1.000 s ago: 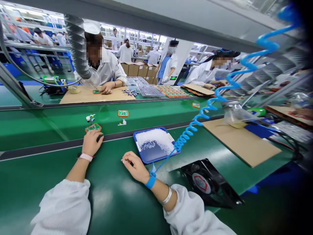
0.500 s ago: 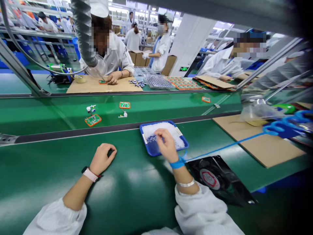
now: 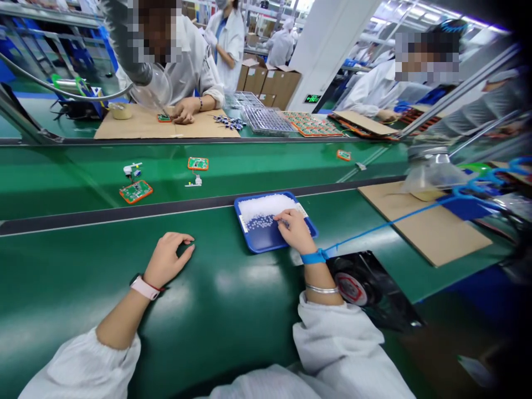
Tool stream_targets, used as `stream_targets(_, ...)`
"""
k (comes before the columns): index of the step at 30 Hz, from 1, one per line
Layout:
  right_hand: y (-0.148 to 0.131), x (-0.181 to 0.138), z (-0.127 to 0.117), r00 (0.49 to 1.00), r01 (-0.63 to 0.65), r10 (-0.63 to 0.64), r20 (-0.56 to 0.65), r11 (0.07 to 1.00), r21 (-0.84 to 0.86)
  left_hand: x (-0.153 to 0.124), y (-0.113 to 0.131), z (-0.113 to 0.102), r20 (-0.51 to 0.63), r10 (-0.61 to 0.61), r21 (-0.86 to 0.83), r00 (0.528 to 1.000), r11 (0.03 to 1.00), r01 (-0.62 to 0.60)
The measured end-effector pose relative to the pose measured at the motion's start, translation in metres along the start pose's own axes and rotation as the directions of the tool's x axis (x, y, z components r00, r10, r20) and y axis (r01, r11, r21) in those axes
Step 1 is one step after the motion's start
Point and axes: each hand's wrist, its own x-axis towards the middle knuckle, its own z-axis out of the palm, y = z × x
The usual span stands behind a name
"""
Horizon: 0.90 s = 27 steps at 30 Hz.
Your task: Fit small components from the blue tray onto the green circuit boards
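My right hand (image 3: 296,229) is over the right side of a shallow blue tray (image 3: 266,244). Its fingertips are pinched together near the tray's middle; whatever is between them is too small to make out. A heap of tiny white pieces (image 3: 266,206) fills the far part of the tray, with scattered ones in front of it. My left hand (image 3: 166,257) rests on the green bench left of the tray, empty, thumb and fingers apart. A blue wrist strap (image 3: 315,256) with a coiled cord (image 3: 382,226) is around my right wrist.
Circuit boards with orange edges (image 3: 136,191) (image 3: 198,163) lie on the green strip beyond the bench. A black fan-like device (image 3: 353,288) sits beside my right forearm. Cardboard (image 3: 432,233) lies to the right. Across, a co-worker's hand (image 3: 185,110) is at a small board.
My head view has shifted. My right hand has moved rightward over the tray, uncovering more of its blue floor. My left thumb and fingers are slightly further apart.
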Motion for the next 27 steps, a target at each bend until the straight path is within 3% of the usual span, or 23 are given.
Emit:
stream_targets(13, -0.012, 0.0, -0.002, 0.997, 0.071, -0.072, 0.027, 0.997, 0.03, 0.0, 0.0, 0.001, 0.017, 0.005, 0.028, 1.0, 1.0, -0.006)
stream_targets(27, -0.013, 0.0, -0.002, 0.998, 0.063, -0.064, 0.012, 0.997, 0.034, 0.0, 0.001, 0.0, 0.025, 0.005, 0.035, 1.0, 0.999, -0.006)
